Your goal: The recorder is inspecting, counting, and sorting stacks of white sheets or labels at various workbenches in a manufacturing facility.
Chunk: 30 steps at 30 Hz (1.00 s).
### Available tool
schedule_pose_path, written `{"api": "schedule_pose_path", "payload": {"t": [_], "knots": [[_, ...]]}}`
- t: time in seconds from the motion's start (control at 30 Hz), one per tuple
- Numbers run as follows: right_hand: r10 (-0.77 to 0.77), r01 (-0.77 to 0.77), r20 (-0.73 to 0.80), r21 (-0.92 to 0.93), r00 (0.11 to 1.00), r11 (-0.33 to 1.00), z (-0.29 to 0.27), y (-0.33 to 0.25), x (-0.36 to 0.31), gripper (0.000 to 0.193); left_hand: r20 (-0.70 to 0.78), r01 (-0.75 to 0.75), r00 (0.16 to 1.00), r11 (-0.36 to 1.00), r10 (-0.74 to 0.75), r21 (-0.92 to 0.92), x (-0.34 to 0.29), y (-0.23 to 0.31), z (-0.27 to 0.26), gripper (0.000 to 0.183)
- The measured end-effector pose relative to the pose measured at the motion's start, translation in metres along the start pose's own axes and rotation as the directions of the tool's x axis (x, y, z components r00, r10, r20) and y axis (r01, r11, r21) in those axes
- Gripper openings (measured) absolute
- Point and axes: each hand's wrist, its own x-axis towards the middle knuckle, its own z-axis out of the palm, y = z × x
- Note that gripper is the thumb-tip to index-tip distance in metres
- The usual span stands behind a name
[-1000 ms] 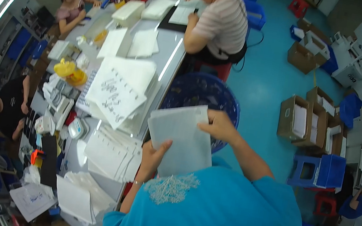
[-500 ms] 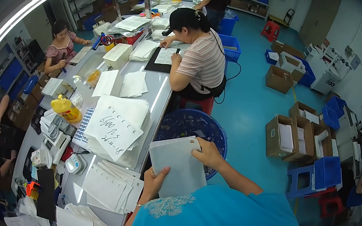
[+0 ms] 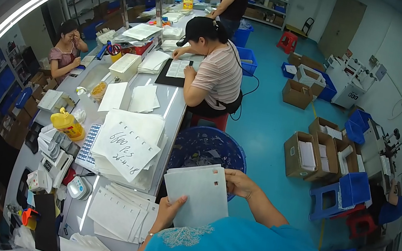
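Note:
Both my hands hold a thin stack of white sheets (image 3: 196, 195) upright in front of my blue shirt, over the near edge of a large blue bin. My left hand (image 3: 170, 211) grips its lower left side, thumb lying across the front. At the upper right edge, my right hand (image 3: 240, 184) pinches the sheets with its fingers mostly behind them. Two small dark-reddish square marks or cutouts show near the top right corner of the front sheet. The blue bin (image 3: 243, 156) contains paper scraps.
Left of me, the long table (image 3: 175, 105) carries a tall pile of sheets (image 3: 127, 143), fanned sheets (image 3: 116, 212) and a yellow jug (image 3: 68, 124). A person in a striped shirt (image 3: 217, 70) sits ahead. Cardboard boxes (image 3: 300, 154) stand on the floor at right.
My right hand has slid from the stack's top edge to its right side, and the two small squares now show at the corner. A person across the table has raised a hand to the head.

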Motion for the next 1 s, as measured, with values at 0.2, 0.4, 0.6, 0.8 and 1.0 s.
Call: {"api": "schedule_pose_path", "payload": {"t": [0.2,0.4,0.6,0.8,1.0], "knots": [[-0.014,0.016,0.036,-0.064,0.999,0.998,0.006,0.002,0.006,0.031,0.004,0.045,0.999,0.998,-0.044,-0.046,-0.003,0.001,-0.002,0.044],[0.049,-0.049,-0.007,-0.301,0.999,0.952,0.005,-0.033,0.028,0.028,-0.102,0.0,0.995,1.0,0.002,0.011,0.004,0.002,0.006,0.046],[0.181,-0.168,0.016,-0.299,0.983,0.939,-0.02,-0.05,0.037,0.027,-0.122,-0.036,0.992,0.999,0.039,0.027,0.014,0.003,0.026,0.047],[0.326,-0.309,0.038,-0.228,0.945,0.923,-0.035,-0.047,0.034,0.024,-0.132,-0.019,0.991,1.0,0.018,-0.006,0.024,0.003,0.039,0.046],[-0.03,-0.006,-0.084,-0.397,0.996,0.918,-0.073,-0.037,0.04,0.018,-0.256,-0.034,0.966,0.998,0.018,-0.059,0.033,0.017,0.049,0.038]]}}
